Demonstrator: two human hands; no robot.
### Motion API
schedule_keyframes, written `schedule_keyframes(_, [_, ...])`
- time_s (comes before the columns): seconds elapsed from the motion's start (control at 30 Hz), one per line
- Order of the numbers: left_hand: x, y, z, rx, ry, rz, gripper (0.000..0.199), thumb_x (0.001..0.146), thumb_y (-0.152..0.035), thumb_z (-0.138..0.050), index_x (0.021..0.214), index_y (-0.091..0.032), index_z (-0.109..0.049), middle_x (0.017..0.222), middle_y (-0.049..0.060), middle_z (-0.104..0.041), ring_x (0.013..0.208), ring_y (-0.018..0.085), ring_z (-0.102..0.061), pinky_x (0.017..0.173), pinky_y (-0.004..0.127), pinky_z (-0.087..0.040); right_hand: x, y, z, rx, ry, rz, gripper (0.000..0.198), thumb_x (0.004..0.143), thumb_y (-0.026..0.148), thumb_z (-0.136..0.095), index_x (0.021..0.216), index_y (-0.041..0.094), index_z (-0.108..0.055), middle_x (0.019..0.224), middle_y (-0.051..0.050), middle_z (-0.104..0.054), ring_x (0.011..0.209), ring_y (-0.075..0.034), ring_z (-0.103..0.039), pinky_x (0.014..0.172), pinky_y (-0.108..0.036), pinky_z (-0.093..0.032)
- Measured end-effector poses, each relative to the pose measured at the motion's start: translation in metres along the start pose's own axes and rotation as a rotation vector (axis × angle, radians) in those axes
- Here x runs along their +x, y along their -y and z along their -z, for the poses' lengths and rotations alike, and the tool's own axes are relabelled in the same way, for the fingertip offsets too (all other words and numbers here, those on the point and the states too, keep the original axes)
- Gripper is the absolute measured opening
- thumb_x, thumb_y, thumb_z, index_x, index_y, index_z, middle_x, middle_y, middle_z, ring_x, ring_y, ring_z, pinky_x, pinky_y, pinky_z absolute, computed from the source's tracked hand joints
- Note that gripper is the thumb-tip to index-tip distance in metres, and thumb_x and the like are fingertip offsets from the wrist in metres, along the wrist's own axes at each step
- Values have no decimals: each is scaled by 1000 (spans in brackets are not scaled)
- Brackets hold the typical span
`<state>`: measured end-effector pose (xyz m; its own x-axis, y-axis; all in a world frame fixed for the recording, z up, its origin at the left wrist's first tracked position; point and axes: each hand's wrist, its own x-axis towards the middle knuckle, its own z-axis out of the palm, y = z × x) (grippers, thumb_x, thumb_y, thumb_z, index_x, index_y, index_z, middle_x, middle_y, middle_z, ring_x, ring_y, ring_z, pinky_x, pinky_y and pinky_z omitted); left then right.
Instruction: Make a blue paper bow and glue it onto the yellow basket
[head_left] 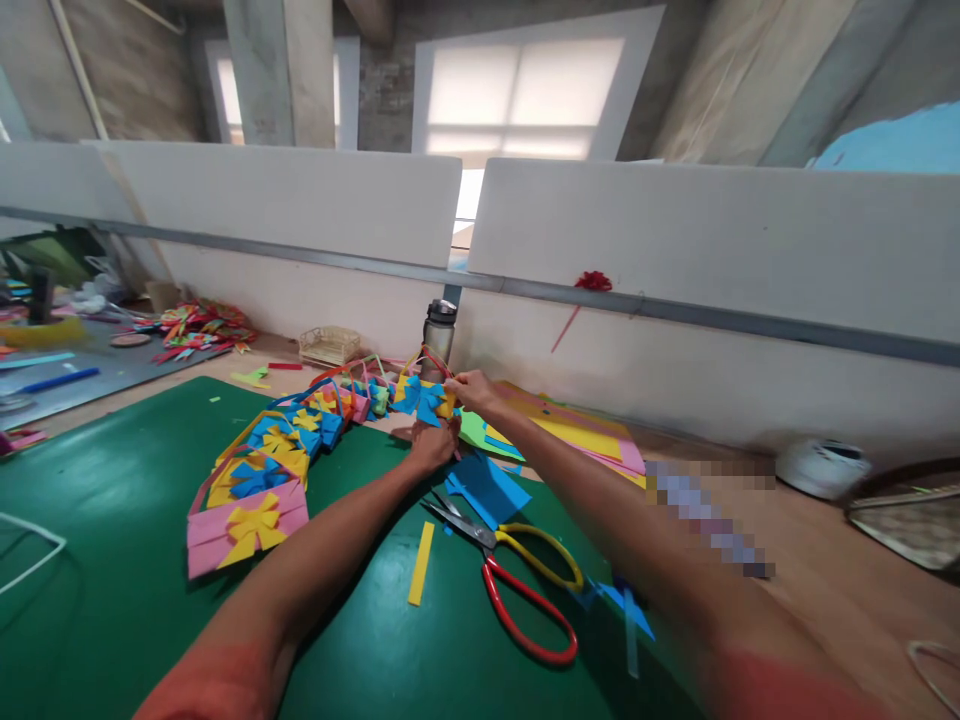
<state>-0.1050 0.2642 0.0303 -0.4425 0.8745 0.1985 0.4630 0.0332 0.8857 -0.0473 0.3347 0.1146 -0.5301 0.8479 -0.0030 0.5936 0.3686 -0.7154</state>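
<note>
Stretched out ahead of me, both arms meet at a small yellow paper bag (449, 404) with a blue paper bow (420, 398) on its front. My left hand (435, 446) is closed at the bag's lower edge, its fingertips partly hidden. Higher up, my right hand (474, 390) pinches the bag's right side near its thin red handle. To the left, a curved row of similar bags runs toward me, ending in a pink bag (206, 540) with a yellow bow. Below my hands lie a blue paper sheet (491, 490) and open scissors (487, 540) with red and yellow handles.
A green mat (360, 640) covers the table, with a yellow paper strip (421, 563) on it. Behind my hands stands a grey bottle (439, 335) beside a small basket (330, 345). Coloured sheets (592, 432) lie right; a heap of paper pieces (199, 325) lies left. White panels (675, 230) close off the back.
</note>
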Motion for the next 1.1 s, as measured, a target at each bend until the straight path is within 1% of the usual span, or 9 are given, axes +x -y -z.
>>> schedule_keyframes(0.23, [-3, -3, 1, 287, -1, 12, 32, 88, -31, -53, 116, -17, -53, 117, 9, -56, 98, 21, -58, 82, 42, -50, 29, 5, -15, -124, 31, 88, 30, 89, 32, -55, 114, 15, -56, 116, -6, -58, 97, -24, -59, 80, -41, -51])
schedule_keyframes(0.47, [-13, -3, 3, 387, 3, -36, 32, 88, -32, -53, 116, -16, -53, 117, 9, -56, 98, 21, -58, 82, 42, -50, 30, -5, -19, -190, 18, 107, 30, 89, 32, -56, 114, 15, -57, 116, -6, -58, 97, -24, -59, 79, -40, -51])
schedule_keyframes(0.57, [-30, 0, 10, 391, 13, -105, 29, 88, -32, -53, 113, -17, -56, 120, 9, -55, 107, 23, -54, 90, 46, -45, 26, -6, -19, -180, -11, 118, 30, 89, 32, -56, 114, 15, -56, 116, -6, -58, 97, -24, -59, 79, -40, -51])
schedule_keyframes(0.63, [-44, 4, 19, 369, 25, -165, 21, 86, -29, -54, 103, -18, -62, 122, 10, -56, 119, 27, -46, 101, 49, -34, 22, -5, -18, -168, -23, 132, 30, 89, 31, -55, 115, 15, -56, 116, -6, -58, 97, -24, -59, 80, -41, -51])
schedule_keyframes(0.67, [-51, 7, 24, 350, 31, -194, 19, 85, -28, -54, 99, -21, -64, 123, 10, -56, 123, 27, -42, 105, 48, -29, 20, -5, -17, -163, -27, 139, 30, 90, 31, -55, 115, 15, -55, 116, -6, -57, 97, -23, -59, 80, -41, -51])
schedule_keyframes(0.73, [-63, 13, 37, 303, 38, -244, 20, 84, -25, -53, 100, -22, -64, 125, 9, -56, 124, 24, -43, 109, 42, -25, 17, -4, -16, -155, -34, 151, 30, 90, 31, -55, 116, 15, -55, 116, -7, -57, 97, -23, -59, 80, -41, -51])
schedule_keyframes(0.83, [-74, 24, 57, 238, 7, -259, 24, 82, -26, -52, 102, -20, -63, 124, 11, -58, 124, 24, -44, 109, 40, -26, 14, -2, -14, -152, -41, 166, 30, 90, 31, -55, 116, 15, -55, 116, -7, -57, 97, -22, -60, 80, -41, -51])
schedule_keyframes(0.93, [-82, 36, 78, 204, -53, -216, 27, 80, -27, -52, 102, -18, -63, 120, 14, -61, 120, 27, -49, 108, 41, -28, 13, -2, -14, -160, -39, 167, 30, 90, 31, -55, 115, 15, -55, 116, -7, -57, 97, -23, -59, 80, -41, -51])
schedule_keyframes(1.1, [-98, 53, 110, 181, -108, -147, 32, 76, -31, -52, 103, -18, -63, 121, 14, -61, 118, 27, -52, 105, 39, -33, 14, -5, -15, -185, -33, 148, 29, 89, 31, -55, 114, 15, -56, 115, -6, -58, 97, -23, -60, 80, -40, -51])
